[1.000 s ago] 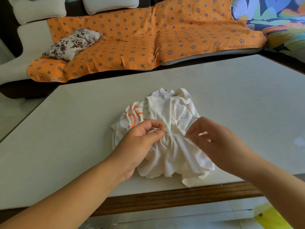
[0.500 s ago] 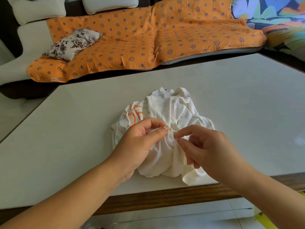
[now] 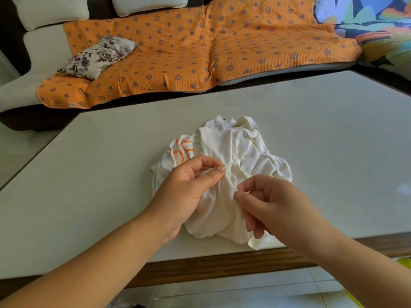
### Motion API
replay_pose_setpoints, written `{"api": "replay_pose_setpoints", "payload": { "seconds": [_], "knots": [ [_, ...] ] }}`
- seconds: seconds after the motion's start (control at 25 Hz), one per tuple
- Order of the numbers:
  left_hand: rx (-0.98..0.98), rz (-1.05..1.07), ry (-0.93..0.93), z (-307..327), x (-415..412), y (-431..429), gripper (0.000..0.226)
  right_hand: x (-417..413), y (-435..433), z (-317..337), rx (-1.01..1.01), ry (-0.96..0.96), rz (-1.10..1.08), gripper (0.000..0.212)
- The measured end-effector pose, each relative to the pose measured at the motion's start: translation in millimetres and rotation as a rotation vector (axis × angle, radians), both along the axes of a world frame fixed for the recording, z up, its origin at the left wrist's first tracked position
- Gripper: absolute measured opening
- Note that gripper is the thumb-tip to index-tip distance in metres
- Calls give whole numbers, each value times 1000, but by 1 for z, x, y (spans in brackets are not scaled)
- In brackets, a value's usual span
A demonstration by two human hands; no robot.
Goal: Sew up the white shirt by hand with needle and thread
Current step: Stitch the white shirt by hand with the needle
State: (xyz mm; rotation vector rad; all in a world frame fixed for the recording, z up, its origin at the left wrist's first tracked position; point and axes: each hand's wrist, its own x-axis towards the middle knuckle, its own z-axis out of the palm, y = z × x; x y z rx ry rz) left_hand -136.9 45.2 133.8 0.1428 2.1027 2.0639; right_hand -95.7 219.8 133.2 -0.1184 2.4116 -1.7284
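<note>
white shirt point(image 3: 231, 152): crumpled in a heap on the table, about mid-width, near the front edge; one hem corner reaches that edge (bottom right of the heap).
shirt print point(image 3: 183, 152): orange outline lettering on the heap's left part, folded over, unreadable.
left hand point(image 3: 186, 187): resting on the shirt's left side, thumb and forefinger curled together and pinching a bunched fold at the heap's middle.
right hand point(image 3: 275, 203): just right of the left hand, not touching it. Thumb and forefinger tips are pinched against a fold of the shirt, and the other fingers curl down over the lower cloth.
needle: cannot tell whether one sits in the right pinch (too fine for this view).
between the hands: a narrow strip of gathered cloth runs from one pinch to the other.
table point(image 3: 100, 178): pale smooth top, with a wooden front edge point(image 3: 211, 266) below it.
sofa point(image 3: 44, 41): cream, behind the table, well apart from the shirt.
sofa cover point(image 3: 222, 45): orange with blue star and circle motifs, spread over the seat.
cushion point(image 3: 97, 55): floral, grey-purple on white, lying on the cover's left end.
leaf-print fabric point(image 3: 373, 25): top right, blue, green and orange.
floor point(image 3: 244, 294): light tiles, below the table edge.
</note>
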Motion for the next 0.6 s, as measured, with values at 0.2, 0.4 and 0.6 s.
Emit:
{"api": "replay_pose_setpoints", "payload": {
  "seconds": [0.2,0.4,0.6],
  "knots": [
    [23,44,-12,-3,-3,-2,7,-6,24,14,273,-106,181,9],
    [18,-57,-30,1,0,1,9,-39,57,17,-370,-155,-237,13],
    [13,-206,-43,2,4,1,5,-66,79,9,-1012,-283,-435,9]
  ]
}}
